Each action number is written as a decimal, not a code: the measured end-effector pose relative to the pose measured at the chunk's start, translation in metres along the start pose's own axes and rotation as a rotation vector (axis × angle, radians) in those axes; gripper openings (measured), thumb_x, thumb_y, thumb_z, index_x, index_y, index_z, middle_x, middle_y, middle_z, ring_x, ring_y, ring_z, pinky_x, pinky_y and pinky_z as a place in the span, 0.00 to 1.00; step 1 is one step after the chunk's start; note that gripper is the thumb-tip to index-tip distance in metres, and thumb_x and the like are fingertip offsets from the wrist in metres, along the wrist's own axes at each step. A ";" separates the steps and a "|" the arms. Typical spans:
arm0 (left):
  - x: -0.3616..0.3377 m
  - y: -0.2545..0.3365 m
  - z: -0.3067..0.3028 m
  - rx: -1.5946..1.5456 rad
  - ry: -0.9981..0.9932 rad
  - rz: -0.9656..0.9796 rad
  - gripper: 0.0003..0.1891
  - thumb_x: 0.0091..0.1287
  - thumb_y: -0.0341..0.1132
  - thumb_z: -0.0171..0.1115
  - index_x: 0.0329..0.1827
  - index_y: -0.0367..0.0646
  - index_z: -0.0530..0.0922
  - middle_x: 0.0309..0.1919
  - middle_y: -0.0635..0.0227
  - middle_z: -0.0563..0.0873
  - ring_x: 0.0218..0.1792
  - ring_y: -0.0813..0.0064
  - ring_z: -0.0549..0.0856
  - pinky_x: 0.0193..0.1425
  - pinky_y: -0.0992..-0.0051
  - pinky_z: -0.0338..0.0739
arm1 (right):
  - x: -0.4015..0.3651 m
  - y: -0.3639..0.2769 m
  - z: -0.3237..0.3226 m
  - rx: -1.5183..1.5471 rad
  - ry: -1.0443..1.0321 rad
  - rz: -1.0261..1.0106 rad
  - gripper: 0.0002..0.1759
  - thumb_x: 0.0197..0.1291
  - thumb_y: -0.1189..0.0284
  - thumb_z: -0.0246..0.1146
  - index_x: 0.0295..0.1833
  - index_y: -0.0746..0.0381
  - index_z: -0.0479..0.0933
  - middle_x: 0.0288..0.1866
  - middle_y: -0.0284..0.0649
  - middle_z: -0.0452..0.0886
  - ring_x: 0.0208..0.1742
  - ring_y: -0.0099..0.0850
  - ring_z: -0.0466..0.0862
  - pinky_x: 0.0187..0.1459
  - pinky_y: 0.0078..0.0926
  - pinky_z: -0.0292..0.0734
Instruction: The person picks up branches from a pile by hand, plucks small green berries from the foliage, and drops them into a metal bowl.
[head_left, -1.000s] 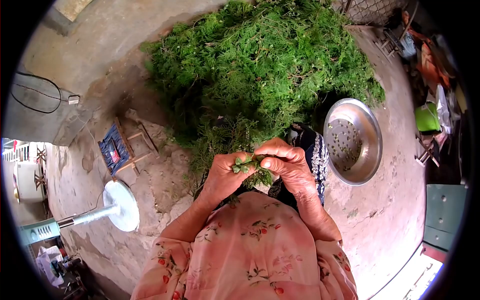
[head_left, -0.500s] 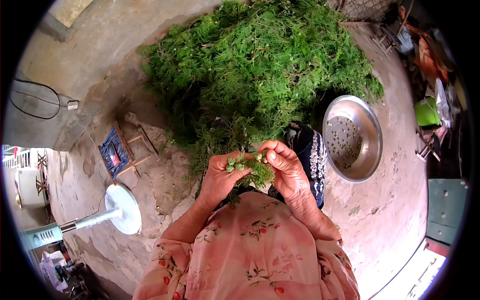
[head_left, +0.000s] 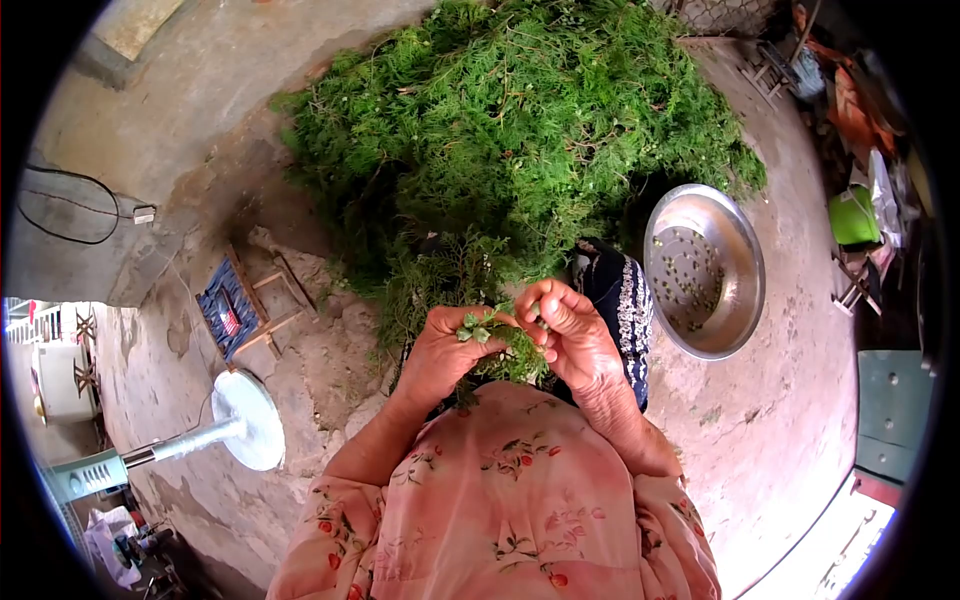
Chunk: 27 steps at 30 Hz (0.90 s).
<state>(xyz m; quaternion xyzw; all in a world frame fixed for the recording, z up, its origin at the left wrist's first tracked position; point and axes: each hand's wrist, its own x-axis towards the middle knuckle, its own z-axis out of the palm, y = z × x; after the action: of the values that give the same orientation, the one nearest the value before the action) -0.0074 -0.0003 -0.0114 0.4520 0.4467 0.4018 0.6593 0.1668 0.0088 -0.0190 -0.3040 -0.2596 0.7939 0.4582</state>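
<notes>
My left hand is closed around a leafy green conifer sprig, with a few pale green seed cones showing between thumb and fingers. Close beside it, my right hand pinches a small green cone between thumb and curled fingers. Both hands are in front of my floral top, above my lap. A big heap of cut conifer branches lies just beyond them. To the right, a metal basin holds many loose green cones on its bottom.
A small wooden folding stool stands at the left. Nearer me is a stand fan's round base. A black cable loops by the left wall. Along the right edge are a bright green container and a dark green cabinet.
My right hand has drawn slightly away from the cones in my left hand, its fingers curling tighter around a cone. My left hand keeps its hold on the sprig.
</notes>
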 end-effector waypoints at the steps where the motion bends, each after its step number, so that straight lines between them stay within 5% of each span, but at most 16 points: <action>1: 0.001 0.002 0.001 0.000 0.001 0.001 0.06 0.57 0.26 0.63 0.37 0.36 0.81 0.23 0.73 0.81 0.23 0.88 0.75 0.26 0.85 0.69 | 0.002 0.002 0.000 0.238 0.029 0.024 0.12 0.58 0.64 0.62 0.38 0.62 0.76 0.27 0.28 0.73 0.23 0.16 0.70 0.19 0.12 0.60; 6: 0.007 0.008 0.007 0.176 0.122 -0.153 0.13 0.58 0.32 0.66 0.43 0.36 0.79 0.20 0.76 0.75 0.19 0.89 0.71 0.20 0.85 0.68 | 0.005 -0.012 -0.013 0.266 0.099 -0.150 0.07 0.58 0.77 0.59 0.42 0.64 0.76 0.43 0.44 0.80 0.36 0.26 0.81 0.25 0.16 0.70; 9: 0.012 0.005 0.007 0.134 0.105 -0.147 0.14 0.59 0.35 0.65 0.44 0.36 0.78 0.22 0.76 0.76 0.18 0.88 0.71 0.20 0.85 0.69 | -0.003 -0.019 -0.010 0.168 0.125 -0.199 0.07 0.56 0.77 0.62 0.41 0.63 0.78 0.37 0.41 0.81 0.31 0.23 0.79 0.24 0.16 0.70; 12: 0.016 -0.004 0.005 0.136 0.046 -0.129 0.13 0.59 0.37 0.65 0.41 0.36 0.78 0.23 0.75 0.76 0.18 0.88 0.72 0.21 0.85 0.70 | -0.012 -0.016 0.010 -0.200 0.128 -0.226 0.08 0.52 0.78 0.65 0.40 0.61 0.81 0.32 0.35 0.80 0.24 0.19 0.76 0.21 0.12 0.67; 15: 0.017 -0.014 0.004 0.228 -0.011 0.046 0.11 0.59 0.33 0.65 0.40 0.36 0.77 0.18 0.74 0.75 0.17 0.88 0.72 0.19 0.82 0.69 | -0.002 -0.005 0.027 -0.734 0.049 -0.509 0.15 0.49 0.83 0.65 0.45 0.63 0.80 0.32 0.34 0.78 0.30 0.22 0.77 0.31 0.17 0.74; 18: 0.017 -0.008 0.006 0.305 0.011 0.016 0.08 0.58 0.28 0.62 0.39 0.35 0.76 0.19 0.72 0.77 0.20 0.88 0.74 0.22 0.82 0.71 | 0.006 0.006 0.023 -1.001 0.084 -0.658 0.12 0.50 0.85 0.64 0.42 0.64 0.79 0.34 0.37 0.78 0.35 0.23 0.78 0.35 0.20 0.74; 23: 0.010 0.000 0.005 0.413 0.106 0.146 0.08 0.59 0.27 0.62 0.40 0.35 0.76 0.25 0.70 0.80 0.24 0.88 0.76 0.25 0.83 0.72 | 0.008 0.015 0.011 -0.810 0.190 -0.557 0.10 0.53 0.83 0.63 0.42 0.64 0.76 0.33 0.33 0.76 0.31 0.16 0.74 0.31 0.13 0.71; 25: 0.005 0.000 0.001 0.078 0.145 0.033 0.10 0.60 0.28 0.62 0.43 0.35 0.77 0.29 0.70 0.81 0.24 0.87 0.76 0.25 0.85 0.73 | 0.007 0.016 0.008 -0.767 0.203 -0.480 0.10 0.54 0.83 0.62 0.43 0.64 0.76 0.33 0.31 0.75 0.28 0.15 0.73 0.29 0.12 0.70; 27: 0.004 0.002 0.000 0.086 0.162 0.020 0.10 0.61 0.29 0.62 0.44 0.35 0.77 0.30 0.71 0.80 0.24 0.87 0.77 0.25 0.86 0.73 | 0.008 0.017 0.008 -0.776 0.206 -0.483 0.10 0.55 0.82 0.62 0.43 0.65 0.76 0.33 0.31 0.75 0.27 0.15 0.73 0.28 0.12 0.70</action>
<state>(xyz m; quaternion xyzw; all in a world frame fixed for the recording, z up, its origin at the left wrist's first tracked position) -0.0063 0.0035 -0.0103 0.4504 0.5109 0.4239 0.5971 0.1480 0.0067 -0.0271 -0.4609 -0.5538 0.4744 0.5058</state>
